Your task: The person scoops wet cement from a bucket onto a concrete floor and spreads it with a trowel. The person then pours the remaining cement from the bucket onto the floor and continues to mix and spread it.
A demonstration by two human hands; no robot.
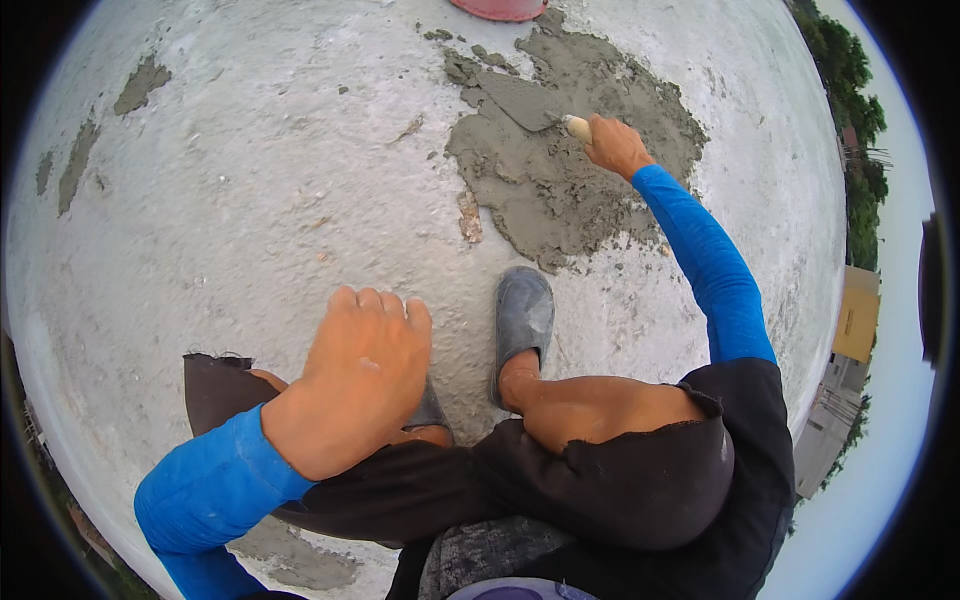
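Observation:
My right hand (pixel 618 147) is closed round the pale handle of a trowel (pixel 524 104), reaching out ahead and to the right. The trowel's blade is coated grey and lies on a spread heap of wet mortar (pixel 545 180). Nearer to me, my left hand (pixel 355 375) is in front of my bent left leg, its back turned up and its fingers curled under. What it holds, if anything, is hidden. Both forearms wear blue sleeves.
Part of a red container (pixel 500 8) shows at the top edge, beside the mortar. My grey shoe (pixel 524 318) stands just below the heap on the rough, pale concrete surface (pixel 300 150). Smaller mortar patches (pixel 142 84) lie far left. Trees and buildings show beyond the right edge.

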